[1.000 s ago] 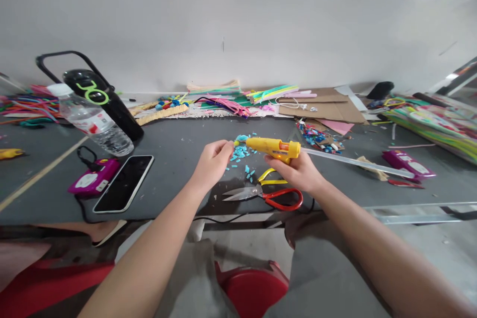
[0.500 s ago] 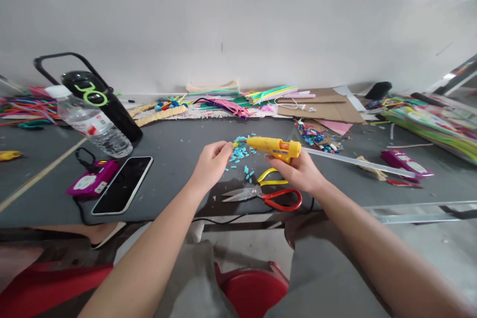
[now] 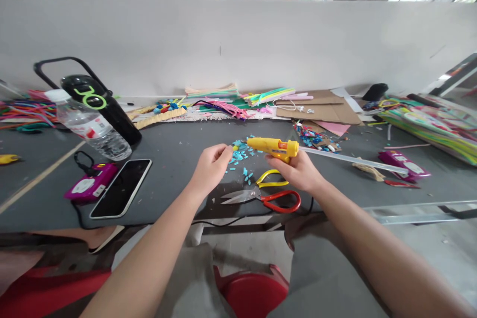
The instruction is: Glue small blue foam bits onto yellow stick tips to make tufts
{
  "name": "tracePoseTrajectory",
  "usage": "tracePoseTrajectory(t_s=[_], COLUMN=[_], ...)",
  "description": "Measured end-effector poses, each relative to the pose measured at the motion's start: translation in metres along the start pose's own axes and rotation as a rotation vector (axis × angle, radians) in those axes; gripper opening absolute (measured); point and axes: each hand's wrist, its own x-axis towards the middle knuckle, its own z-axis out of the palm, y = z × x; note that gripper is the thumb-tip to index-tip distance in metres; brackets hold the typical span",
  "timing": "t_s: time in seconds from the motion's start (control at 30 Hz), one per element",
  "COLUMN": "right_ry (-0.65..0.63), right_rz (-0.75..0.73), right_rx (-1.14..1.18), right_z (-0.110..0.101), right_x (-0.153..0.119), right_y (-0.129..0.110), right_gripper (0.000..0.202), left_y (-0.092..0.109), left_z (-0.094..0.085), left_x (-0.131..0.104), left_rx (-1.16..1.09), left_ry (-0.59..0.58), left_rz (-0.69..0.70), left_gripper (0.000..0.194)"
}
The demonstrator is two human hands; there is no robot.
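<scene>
My right hand [image 3: 296, 171] is wrapped round a yellow glue gun [image 3: 270, 146], its nozzle pointing left and a long clear glue stick [image 3: 346, 159] running out of its back. Facing the nozzle, my left hand [image 3: 212, 166] pinches a small yellow piece [image 3: 235, 148] between thumb and fingers. Beneath and between the hands, small light-blue pieces [image 3: 241, 155] lie scattered on the grey table [image 3: 167, 179]. Scissors [image 3: 261, 194] with one yellow and one red handle lie nearer me, their blades pointing left.
At the left are a water bottle [image 3: 93, 126], a black flask [image 3: 115, 114], a phone [image 3: 121, 189] and a purple box [image 3: 91, 182]. Cardboard [image 3: 324, 112] and pipe-cleaner bundles [image 3: 270, 95] line the back. Another purple box [image 3: 398, 164] is at the right.
The view has shifted slightly. Both hands stay in nearly the same place, with the yellow piece still in my left hand and the glue gun in my right.
</scene>
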Motion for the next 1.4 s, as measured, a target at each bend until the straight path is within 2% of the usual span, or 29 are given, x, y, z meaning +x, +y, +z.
tracePoseTrajectory(t_s=[0.2, 0.3, 0.4, 0.6, 0.77, 0.93, 1.03, 1.1, 1.17, 1.23, 1.33, 1.4], right_ry=[-0.003, 0.023, 0.088, 0.142, 0.104, 0.063, -0.106, -0.272, -0.383, -0.354, -0.221, -0.206], right_rz=[0.035, 0.138, 0.147, 0.277, 0.313, 0.519, 0.537, 0.44, 0.272, 0.132, -0.039, -0.097], right_rx=[-0.215, -0.358, -0.504, -0.719, -0.803, -0.798, -0.726, -0.608, -0.424, -0.311, -0.443, -0.529], right_z=[-0.017, -0.028, -0.036, -0.037, -0.041, -0.072, -0.085, -0.08, -0.06, -0.029, 0.016, 0.037], right_x=[0.014, 0.025, 0.036, 0.052, 0.051, 0.038, 0.024, 0.018, 0.018, 0.024, 0.041, 0.052], right_y=[0.017, 0.034, 0.056, 0.089, 0.084, 0.067, 0.055, 0.046, 0.038, 0.032, 0.029, 0.03], right_gripper=[0.032, 0.037, 0.041, 0.042, 0.047, 0.06, 0.064, 0.062, 0.052, 0.037, 0.02, 0.015], left_y=[-0.001, -0.005, -0.008, -0.011, -0.012, -0.018, -0.021, -0.022, -0.023, -0.024, -0.025, -0.025], left_z=[-0.005, -0.007, -0.009, -0.014, -0.017, -0.017, -0.016, -0.015, -0.014, -0.013, -0.012, -0.011], left_x=[0.002, 0.004, 0.007, 0.012, 0.014, 0.015, 0.017, 0.018, 0.019, 0.019, 0.018, 0.018], left_rx=[0.081, 0.054, 0.04, 0.052, 0.069, 0.124, 0.146, 0.147, 0.147, 0.15, 0.162, 0.167], left_ry=[-0.014, -0.032, -0.041, -0.012, 0.007, 0.022, 0.035, 0.037, 0.03, 0.016, 0.003, -0.002], left_rz=[0.066, 0.052, 0.028, 0.0, 0.0, 0.02, 0.005, -0.003, 0.003, 0.006, 0.008, 0.017], left_gripper=[0.035, 0.034, 0.033, 0.031, 0.029, 0.031, 0.031, 0.031, 0.031, 0.031, 0.032, 0.033])
